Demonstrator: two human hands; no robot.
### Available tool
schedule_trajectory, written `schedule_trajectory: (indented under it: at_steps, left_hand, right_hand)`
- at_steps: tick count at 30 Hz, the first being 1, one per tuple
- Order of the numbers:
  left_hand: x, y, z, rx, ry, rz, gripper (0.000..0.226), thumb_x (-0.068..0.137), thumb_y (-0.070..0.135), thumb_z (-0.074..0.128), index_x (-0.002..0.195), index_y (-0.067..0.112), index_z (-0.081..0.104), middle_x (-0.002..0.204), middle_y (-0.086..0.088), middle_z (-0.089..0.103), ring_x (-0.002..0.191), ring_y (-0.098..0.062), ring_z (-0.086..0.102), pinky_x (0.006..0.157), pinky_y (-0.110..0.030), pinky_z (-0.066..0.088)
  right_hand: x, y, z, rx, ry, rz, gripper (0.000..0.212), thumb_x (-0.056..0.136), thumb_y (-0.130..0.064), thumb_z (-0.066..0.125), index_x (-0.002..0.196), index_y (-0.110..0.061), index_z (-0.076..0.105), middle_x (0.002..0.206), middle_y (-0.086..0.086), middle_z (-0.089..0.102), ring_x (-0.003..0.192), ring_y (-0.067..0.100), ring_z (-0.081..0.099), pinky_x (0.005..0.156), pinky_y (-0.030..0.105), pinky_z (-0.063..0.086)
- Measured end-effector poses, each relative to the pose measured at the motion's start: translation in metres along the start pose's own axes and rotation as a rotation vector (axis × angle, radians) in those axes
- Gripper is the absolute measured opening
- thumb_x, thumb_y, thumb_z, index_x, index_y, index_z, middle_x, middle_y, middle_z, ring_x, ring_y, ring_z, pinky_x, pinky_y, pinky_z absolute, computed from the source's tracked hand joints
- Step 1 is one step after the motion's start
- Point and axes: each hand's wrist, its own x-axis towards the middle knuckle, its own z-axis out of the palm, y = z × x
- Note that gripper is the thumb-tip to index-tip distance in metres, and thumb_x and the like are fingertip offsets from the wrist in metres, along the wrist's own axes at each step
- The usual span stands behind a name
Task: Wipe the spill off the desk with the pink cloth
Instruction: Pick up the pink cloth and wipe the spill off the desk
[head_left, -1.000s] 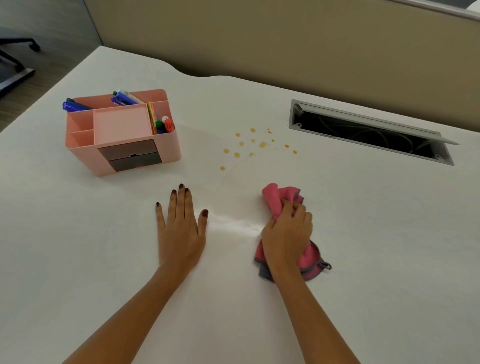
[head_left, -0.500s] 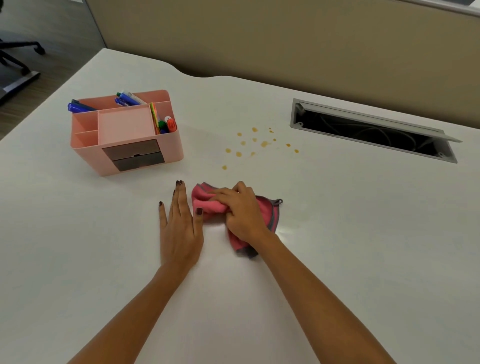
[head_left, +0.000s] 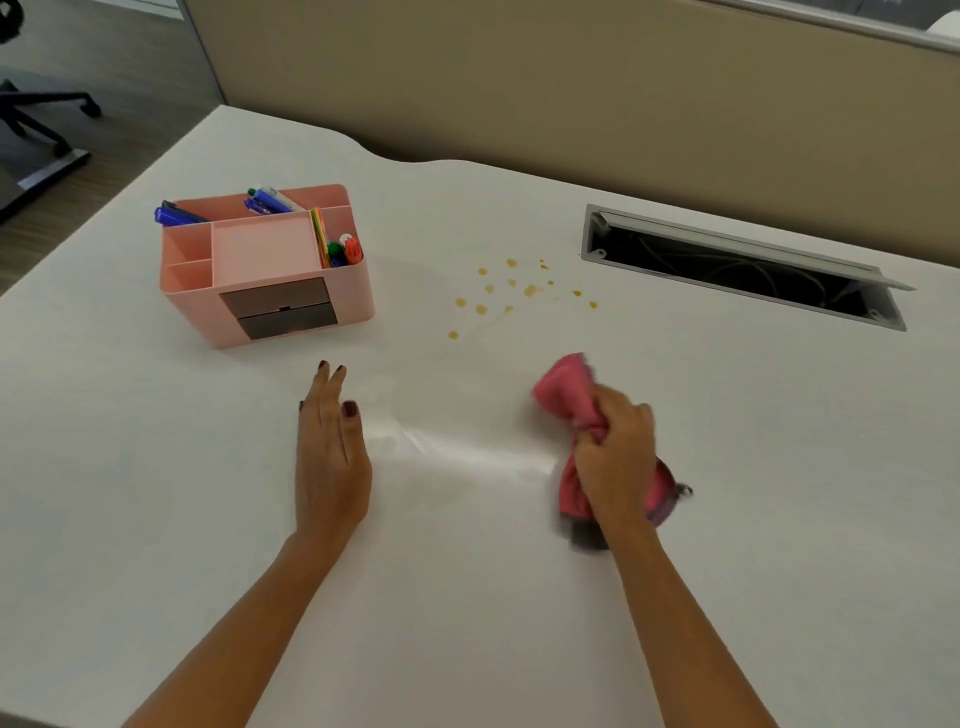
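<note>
Several small amber drops of spill (head_left: 519, 291) dot the white desk (head_left: 156, 493) near its middle back. My right hand (head_left: 615, 457) is closed around the bunched pink cloth (head_left: 563, 387), which has a grey edge and lies on the desk in front of and to the right of the drops. A faint shiny streak (head_left: 467, 452) runs between my hands. My left hand (head_left: 330, 447) stands on its edge on the desk, fingers straight and together, holding nothing.
A pink desk organiser (head_left: 265, 270) with pens and two grey drawers stands at the left back. An open cable slot (head_left: 737, 270) is cut into the desk at the right back. A beige partition (head_left: 571, 88) runs behind. A chair base (head_left: 36, 119) stands on the floor, far left.
My right hand has swept the cloth from beside my left hand back to the right, leaving a shiny streak. My left hand has turned from flat onto its edge.
</note>
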Motion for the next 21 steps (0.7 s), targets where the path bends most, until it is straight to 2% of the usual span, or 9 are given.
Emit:
schedule_trajectory:
  at_steps: [2, 3, 4, 6, 8, 10, 15, 21]
  left_hand:
    - [0.0, -0.009, -0.012, 0.098, 0.03, 0.004, 0.047, 0.102, 0.03, 0.021, 0.146, 0.017, 0.032, 0.158, 0.0, 0.023, 0.147, -0.016, 0.018, 0.122, -0.037, 0.007]
    - [0.0, -0.015, -0.018, 0.153, 0.042, -0.004, 0.047, 0.102, 0.029, 0.021, 0.146, 0.015, 0.033, 0.158, -0.001, 0.024, 0.147, -0.017, 0.018, 0.122, -0.037, 0.005]
    - [0.0, -0.022, -0.024, 0.21, 0.051, -0.019, 0.048, 0.102, 0.029, 0.02, 0.146, 0.014, 0.033, 0.158, -0.002, 0.025, 0.148, -0.018, 0.017, 0.122, -0.038, 0.003]
    - [0.0, -0.036, -0.037, 0.34, 0.052, -0.051, 0.05, 0.103, 0.031, 0.018, 0.148, 0.013, 0.03, 0.158, -0.002, 0.023, 0.148, -0.021, 0.014, 0.122, -0.043, 0.001]
    - [-0.004, -0.047, -0.047, 0.456, 0.04, -0.066, 0.053, 0.102, 0.035, 0.015, 0.149, 0.013, 0.026, 0.159, -0.002, 0.021, 0.149, -0.023, 0.012, 0.121, -0.046, 0.0]
    - [-0.008, -0.054, -0.054, 0.537, 0.014, -0.082, 0.06, 0.098, 0.04, 0.011, 0.15, 0.012, 0.022, 0.16, -0.004, 0.018, 0.149, -0.025, 0.012, 0.12, -0.048, 0.001]
    - [-0.012, -0.057, -0.052, 0.679, -0.03, -0.082, 0.07, 0.093, 0.045, 0.005, 0.151, 0.007, 0.015, 0.16, -0.01, 0.014, 0.149, -0.028, 0.01, 0.12, -0.052, 0.004]
    - [-0.012, -0.058, -0.051, 0.713, -0.033, -0.077, 0.07, 0.094, 0.046, 0.006, 0.151, 0.007, 0.016, 0.16, -0.011, 0.015, 0.148, -0.03, 0.012, 0.119, -0.053, 0.005]
  right_hand:
    - [0.01, 0.013, -0.01, -0.082, 0.128, 0.136, 0.034, 0.082, -0.008, 0.056, 0.115, -0.006, 0.058, 0.111, 0.012, 0.062, 0.099, 0.03, 0.049, 0.074, 0.035, 0.042]
    - [0.014, 0.019, -0.013, -0.139, 0.144, 0.183, 0.036, 0.087, -0.015, 0.057, 0.121, -0.003, 0.055, 0.125, 0.015, 0.057, 0.109, 0.033, 0.048, 0.083, 0.04, 0.045]
    - [0.018, 0.023, -0.016, -0.191, 0.133, 0.214, 0.042, 0.09, -0.022, 0.056, 0.127, -0.002, 0.051, 0.139, 0.016, 0.047, 0.121, 0.035, 0.044, 0.096, 0.045, 0.042]
    - [0.021, 0.028, -0.015, -0.281, 0.058, 0.223, 0.053, 0.093, -0.033, 0.053, 0.135, -0.002, 0.043, 0.155, 0.016, 0.025, 0.139, 0.035, 0.028, 0.114, 0.047, 0.027]
    - [0.02, 0.028, -0.008, -0.365, -0.041, 0.189, 0.065, 0.093, -0.041, 0.049, 0.143, -0.002, 0.03, 0.158, 0.016, 0.017, 0.146, 0.03, 0.017, 0.12, 0.044, 0.016]
    - [0.02, 0.026, 0.0, -0.414, -0.088, 0.147, 0.07, 0.094, -0.042, 0.044, 0.147, -0.002, 0.022, 0.157, 0.015, 0.02, 0.147, 0.027, 0.014, 0.122, 0.041, 0.011]
    - [0.02, 0.016, 0.014, -0.468, -0.13, 0.032, 0.06, 0.097, -0.037, 0.038, 0.148, -0.007, 0.024, 0.155, 0.011, 0.028, 0.147, 0.025, 0.015, 0.122, 0.042, 0.01]
    - [0.003, -0.019, 0.044, -0.425, -0.239, -0.096, 0.063, 0.096, -0.038, 0.038, 0.149, -0.012, 0.02, 0.158, 0.008, 0.022, 0.148, 0.023, 0.012, 0.122, 0.042, 0.009]
